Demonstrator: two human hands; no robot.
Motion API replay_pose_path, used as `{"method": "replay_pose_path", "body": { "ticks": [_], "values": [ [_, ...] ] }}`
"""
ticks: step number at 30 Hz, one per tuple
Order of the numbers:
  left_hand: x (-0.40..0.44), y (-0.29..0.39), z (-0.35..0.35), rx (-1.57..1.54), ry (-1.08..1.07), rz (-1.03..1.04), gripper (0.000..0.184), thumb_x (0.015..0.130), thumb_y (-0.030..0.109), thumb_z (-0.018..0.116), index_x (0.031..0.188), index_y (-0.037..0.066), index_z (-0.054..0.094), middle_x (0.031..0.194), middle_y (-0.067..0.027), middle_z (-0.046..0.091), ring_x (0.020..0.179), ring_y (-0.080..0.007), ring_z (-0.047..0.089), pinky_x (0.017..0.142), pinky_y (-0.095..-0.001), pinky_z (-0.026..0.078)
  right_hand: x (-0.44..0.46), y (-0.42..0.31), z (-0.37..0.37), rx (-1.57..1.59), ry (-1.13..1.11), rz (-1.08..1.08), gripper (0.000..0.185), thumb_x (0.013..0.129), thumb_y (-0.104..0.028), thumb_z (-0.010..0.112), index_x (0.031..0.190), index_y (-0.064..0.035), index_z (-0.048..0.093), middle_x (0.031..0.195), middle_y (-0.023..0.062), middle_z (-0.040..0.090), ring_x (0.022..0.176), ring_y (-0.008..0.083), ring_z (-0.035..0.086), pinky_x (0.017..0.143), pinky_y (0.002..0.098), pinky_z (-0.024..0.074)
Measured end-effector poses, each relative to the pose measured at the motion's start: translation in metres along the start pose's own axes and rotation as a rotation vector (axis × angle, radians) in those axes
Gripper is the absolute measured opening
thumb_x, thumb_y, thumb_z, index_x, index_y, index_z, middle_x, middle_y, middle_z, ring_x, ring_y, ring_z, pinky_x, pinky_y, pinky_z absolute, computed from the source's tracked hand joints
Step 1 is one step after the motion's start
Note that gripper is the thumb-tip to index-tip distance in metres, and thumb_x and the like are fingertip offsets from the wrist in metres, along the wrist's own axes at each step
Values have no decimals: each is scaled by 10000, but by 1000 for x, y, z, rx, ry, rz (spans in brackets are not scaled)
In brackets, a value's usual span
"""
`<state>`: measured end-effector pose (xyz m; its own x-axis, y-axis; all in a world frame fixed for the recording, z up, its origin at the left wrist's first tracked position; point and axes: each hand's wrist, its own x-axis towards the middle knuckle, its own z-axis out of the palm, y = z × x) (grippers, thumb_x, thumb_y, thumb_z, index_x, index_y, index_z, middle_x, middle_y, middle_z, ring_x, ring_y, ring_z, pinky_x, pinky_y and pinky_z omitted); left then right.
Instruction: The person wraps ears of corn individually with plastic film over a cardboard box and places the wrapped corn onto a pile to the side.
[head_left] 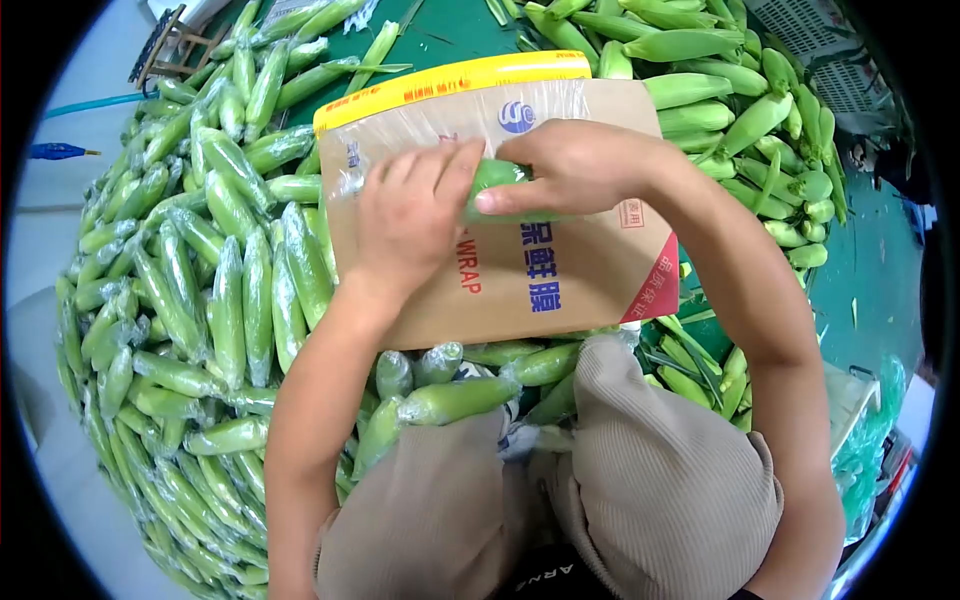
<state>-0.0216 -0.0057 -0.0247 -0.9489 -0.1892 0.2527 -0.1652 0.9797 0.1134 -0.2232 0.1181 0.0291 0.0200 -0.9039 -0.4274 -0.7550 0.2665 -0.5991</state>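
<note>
Both hands hold one green ear of corn (497,178) in its husk, lying sideways over a cardboard cling wrap box (430,310). My left hand (425,205) is closed over the ear's left end and hides much of it. At the other end, the thumb and fingers of my right hand (585,170) grip the ear. Some clear film shows beside the left fingers, but how far it covers the ear I cannot tell. Along the box's far edge runs a yellow printed strip (455,78).
A large pile of film-wrapped corn (230,300) spreads along the left, with several wrapped ears (455,400) against my knees. Unwrapped corn (700,90) is heaped at the upper right. A green plastic bag (875,440) lies at the right. A blue pen-like tool (62,151) is at far left.
</note>
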Motion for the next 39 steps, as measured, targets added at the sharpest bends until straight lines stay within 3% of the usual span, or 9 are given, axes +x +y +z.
{"method": "replay_pose_path", "body": {
  "ticks": [3,7,14,17,24,30,33,36,39],
  "values": [
    [7,17,-19,-224,-307,-91,573,702,200,831,1241,128,652,1110,-134,744,1011,-355,716,860,-488,579,14,32,-1,205,141,-115,495,1124,-460,459,1409,-99,643,1326,199,692,1198,374,668,1034,431,513],
    [23,25,-40,-422,-658,-86,584,663,243,849,1195,80,672,1038,-216,752,959,-426,716,869,-497,572,54,65,73,-447,302,-440,591,1041,-527,517,1585,-297,489,1687,-71,394,1613,224,236,1317,559,140],
    [-48,83,-44,-829,-1427,79,588,751,280,842,1263,85,628,1130,-185,728,1070,-361,705,944,-439,553,43,54,99,-406,360,-389,587,1087,-523,425,1611,-259,457,1710,-26,362,1612,212,238,1320,496,126],
    [-88,81,-48,-1043,-1489,-96,694,759,252,850,1373,94,568,1186,-172,683,1122,-357,673,991,-427,532,13,47,97,-172,362,-503,546,1065,-463,526,1527,-171,534,1629,93,452,1517,276,406,1215,495,351],
    [-124,45,-74,-1322,-1153,-225,1069,733,204,872,1625,20,313,1433,-191,554,1327,-313,567,1110,-385,467,-129,-9,161,477,-768,-24,639,909,-499,802,1335,-72,589,1173,180,697,1114,341,669,940,445,524],
    [-154,46,-86,-1547,288,-695,706,885,186,764,1511,77,456,1276,-207,659,1075,-373,709,962,-505,583,-114,-28,170,1134,-449,118,448,1022,-270,730,1370,-75,526,1030,39,678,763,87,663,737,298,550],
    [-137,56,-80,-1719,881,-531,626,998,216,641,1562,158,375,1216,-141,655,1029,-344,667,962,-632,546,-66,-60,172,621,-137,-311,670,973,-299,763,1497,-37,439,1258,207,664,1133,324,690,975,437,541],
    [-155,17,-122,-1216,618,-741,634,995,216,627,1569,156,364,1282,-151,588,934,-278,657,870,-462,592,-55,-54,172,426,117,-631,583,950,-299,753,1425,-31,548,1334,234,633,1231,393,628,1065,470,490],
    [-208,-51,-163,-646,226,-1022,339,1021,213,612,1322,93,511,1138,-125,602,975,-258,667,938,-392,556,-95,-1,104,680,400,-198,448,976,-243,721,1367,-48,620,1281,143,678,1193,266,658,1026,393,521]
  ]
}}
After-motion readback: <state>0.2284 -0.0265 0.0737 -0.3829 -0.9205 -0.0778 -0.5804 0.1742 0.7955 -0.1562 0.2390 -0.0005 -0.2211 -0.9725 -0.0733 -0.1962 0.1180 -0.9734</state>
